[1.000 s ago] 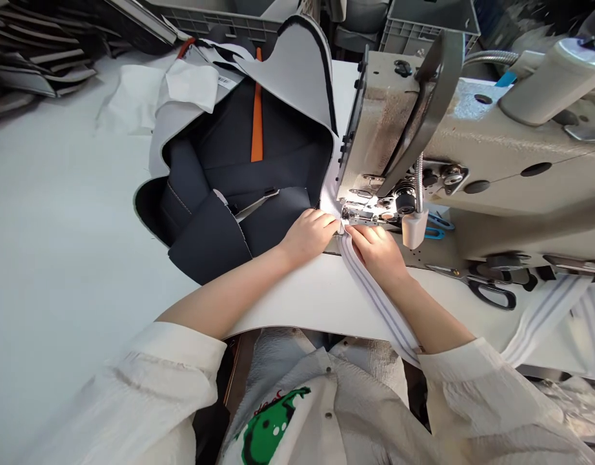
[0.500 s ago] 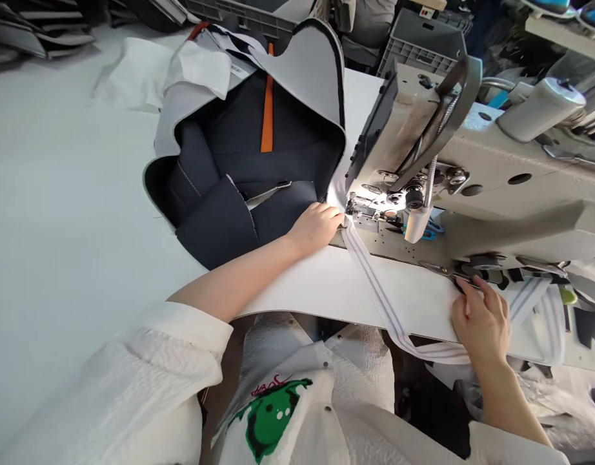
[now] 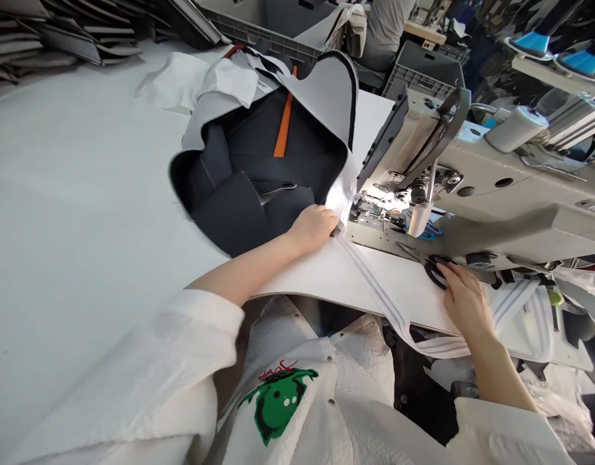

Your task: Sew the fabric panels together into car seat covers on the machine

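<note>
My left hand [image 3: 314,227] is closed on the edge of a dark, pale-lined fabric shell [image 3: 239,210], just left of the machine's needle area. A white webbing tape with grey stripes [image 3: 370,278] runs from beside those fingers down over the table edge and toward the right. Black-handled scissors [image 3: 435,272] lie at the front of the machine bed, blades pointing left. The fingers of my right hand [image 3: 466,300] are on their handle; the fingertips are partly hidden. The sewing machine [image 3: 501,187] stands just beyond, its lamp lighting the needle area.
Blue-handled snips [image 3: 429,230] lie under the machine arm. A thread cone [image 3: 517,129] stands on top. White cloth [image 3: 224,81] rests against the shell. Grey crates [image 3: 423,71] and a seated person [image 3: 387,29] are behind. Stacked dark panels [image 3: 79,39] lie far left.
The fabric shell and tape have come slightly away from the needle toward me with my left hand. My right hand and the scissors have shifted left, and the scissors' handle loop now shows.
</note>
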Motion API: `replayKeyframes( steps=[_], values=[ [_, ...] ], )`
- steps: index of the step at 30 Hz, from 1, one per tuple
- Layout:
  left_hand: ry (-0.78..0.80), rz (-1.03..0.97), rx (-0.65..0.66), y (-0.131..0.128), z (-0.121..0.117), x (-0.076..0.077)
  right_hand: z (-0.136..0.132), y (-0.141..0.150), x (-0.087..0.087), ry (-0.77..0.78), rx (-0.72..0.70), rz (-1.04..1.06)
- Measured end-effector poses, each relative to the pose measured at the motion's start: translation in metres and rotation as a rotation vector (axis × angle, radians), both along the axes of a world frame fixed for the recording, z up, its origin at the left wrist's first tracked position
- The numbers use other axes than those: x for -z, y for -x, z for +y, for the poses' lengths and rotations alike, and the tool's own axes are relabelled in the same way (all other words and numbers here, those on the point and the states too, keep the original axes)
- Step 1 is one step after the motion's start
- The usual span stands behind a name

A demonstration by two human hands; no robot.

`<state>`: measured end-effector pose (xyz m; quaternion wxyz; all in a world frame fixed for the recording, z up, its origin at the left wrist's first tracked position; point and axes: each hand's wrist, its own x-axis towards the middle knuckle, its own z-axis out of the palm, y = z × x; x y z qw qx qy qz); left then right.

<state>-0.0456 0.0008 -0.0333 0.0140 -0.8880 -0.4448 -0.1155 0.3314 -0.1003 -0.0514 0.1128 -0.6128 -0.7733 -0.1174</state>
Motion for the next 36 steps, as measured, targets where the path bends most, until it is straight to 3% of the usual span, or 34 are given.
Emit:
replayKeyframes(
  steps=[5, 9, 11, 15, 17, 20, 25, 28, 32, 36],
  values=[
    [0.151, 0.144, -0.111, 0.029, -0.058, -0.025, 0.022, -0.008, 0.001, 0.156, -0.003, 0.085],
    [0.196, 0.133, -0.003, 0.019, -0.047, -0.026, 0.034, 0.006, -0.010, 0.387, -0.022, 0.106],
    [0.203, -0.032, 0.061, 0.015, -0.028, -0.017, 0.032, 0.023, -0.017, 0.421, -0.099, 0.110],
    [0.338, -0.576, 0.046, 0.020, 0.002, 0.000, 0.027, 0.075, -0.026, 0.438, -0.298, 0.146],
    [0.440, -0.771, 0.048, 0.026, 0.007, 0.002, 0.031, 0.104, -0.028, 0.462, -0.343, 0.095],
    [0.512, -0.906, 0.025, 0.032, 0.007, -0.002, 0.041, 0.141, -0.028, 0.483, -0.371, 0.089],
    [0.439, -0.814, 0.067, 0.033, 0.003, -0.008, 0.051, 0.178, -0.027, 0.432, -0.438, 0.197],
    [0.327, -0.689, 0.123, 0.032, 0.001, -0.012, 0.055, 0.189, -0.028, 0.375, -0.476, 0.088],
    [0.215, -0.565, 0.197, 0.032, -0.001, -0.018, 0.060, 0.196, -0.028, 0.375, -0.509, -0.116],
    [0.161, -0.612, 0.175, 0.034, -0.005, -0.024, 0.053, 0.187, -0.024, 0.444, -0.473, -0.098]
  ],
)
